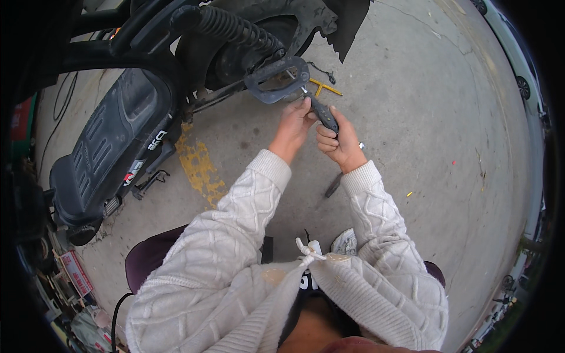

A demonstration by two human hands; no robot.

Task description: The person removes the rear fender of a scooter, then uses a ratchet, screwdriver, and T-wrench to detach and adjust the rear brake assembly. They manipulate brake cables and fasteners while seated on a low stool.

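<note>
The right hand (341, 141) has its fingers curled around one dark-handled tool (323, 112); the left hand (292, 128) pinches it near the shaft. The shaft reaches one black loop-shaped part (276, 93) beside one scooter (123, 132). Two more tools, one yellow T-shaped bar (321, 86) and one dark handle (333, 186), lie on the concrete.

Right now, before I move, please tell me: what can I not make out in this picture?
- Dark tool on the ground: head view, partly hidden by the right hand.
- Black-handled tool: head view, tip too small to tell if it touches the grey loop.
- Black vehicle: head view, cut off by the upper edge.
</note>
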